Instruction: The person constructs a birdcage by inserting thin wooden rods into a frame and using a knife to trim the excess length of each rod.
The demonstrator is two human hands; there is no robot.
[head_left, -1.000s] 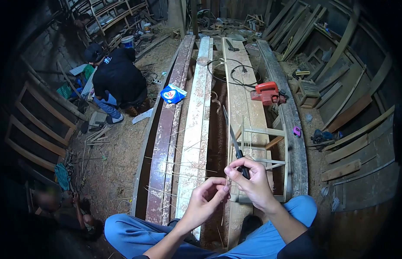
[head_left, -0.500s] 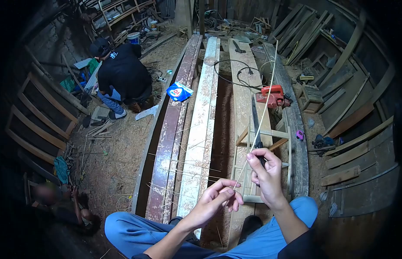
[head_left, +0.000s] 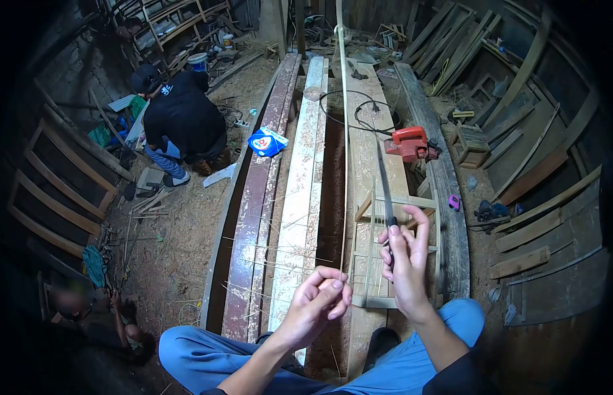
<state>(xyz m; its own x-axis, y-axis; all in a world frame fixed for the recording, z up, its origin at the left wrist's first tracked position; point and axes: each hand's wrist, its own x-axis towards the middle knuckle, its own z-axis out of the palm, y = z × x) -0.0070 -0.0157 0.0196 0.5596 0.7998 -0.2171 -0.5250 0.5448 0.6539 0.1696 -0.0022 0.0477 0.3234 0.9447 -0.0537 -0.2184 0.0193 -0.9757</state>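
A long pale strip (head_left: 346,145) stands nearly upright, its lower end pinched between the thumb and fingers of my left hand (head_left: 317,304). To the right, my right hand (head_left: 408,263) grips the black handle of a knife (head_left: 385,181), whose long dark blade points away from me. The index finger of that hand is raised off the handle. Strip and blade are apart. Under the knife lies a light wooden frame (head_left: 421,203). Thin slivers (head_left: 298,249) are scattered over the white-flecked plank (head_left: 300,164) left of my hands.
A red power tool (head_left: 410,143) and its black cable rest on the boards beyond. A blue packet (head_left: 267,142) lies on the dark red plank (head_left: 253,197). One person (head_left: 184,115) crouches at the left; another (head_left: 122,316) is at the lower left. A pink tape measure (head_left: 454,202) sits right.
The strip has swung left, from slanting across the blade to nearly upright. My left hand has shifted slightly left. My right hand's index finger has lifted away from the strip.
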